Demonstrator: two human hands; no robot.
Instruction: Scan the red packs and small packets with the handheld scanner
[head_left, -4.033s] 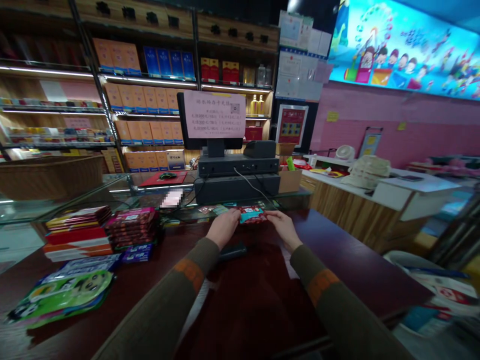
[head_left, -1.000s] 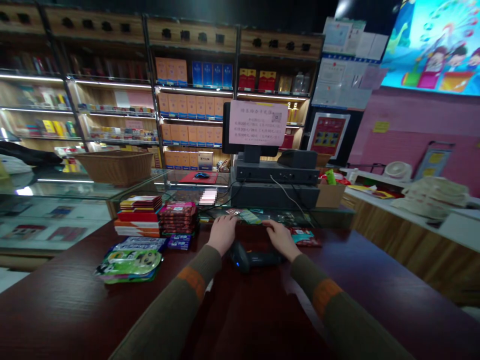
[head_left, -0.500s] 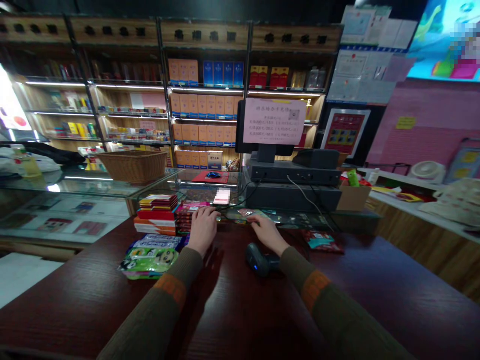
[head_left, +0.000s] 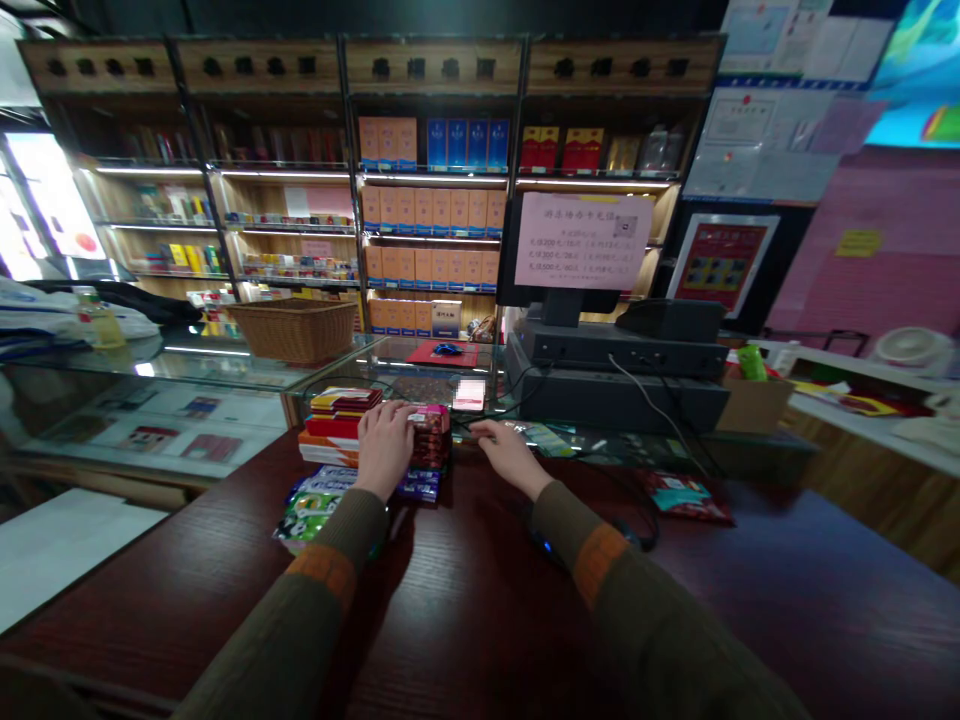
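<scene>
My left hand [head_left: 385, 448] reaches over the gap between a stack of red, white and orange boxes [head_left: 330, 428] and a pile of pink and brown packets [head_left: 431, 437], its fingers apart and touching the packets' side. Beneath its wrist lie green and blue packets [head_left: 311, 515]; a purple packet [head_left: 418, 486] sits beside them. My right hand [head_left: 506, 455] hovers near the desk's far edge with fingers curled together; no object shows in it. Under my right sleeve, a dark scanner [head_left: 546, 540] with a blue light is mostly hidden.
On the brown desk [head_left: 465, 620], a red and teal packet [head_left: 686, 497] lies to the right. Behind stand a monitor with a pink sign [head_left: 577, 240], a dark register [head_left: 615, 395] and a wicker basket [head_left: 296, 330]. A phone [head_left: 469, 394] rests on the glass counter.
My left hand has moved left onto the stacked goods. My right hand has drawn away from a small packet by the glass, and its sleeve now covers the scanner. The view has turned slightly left.
</scene>
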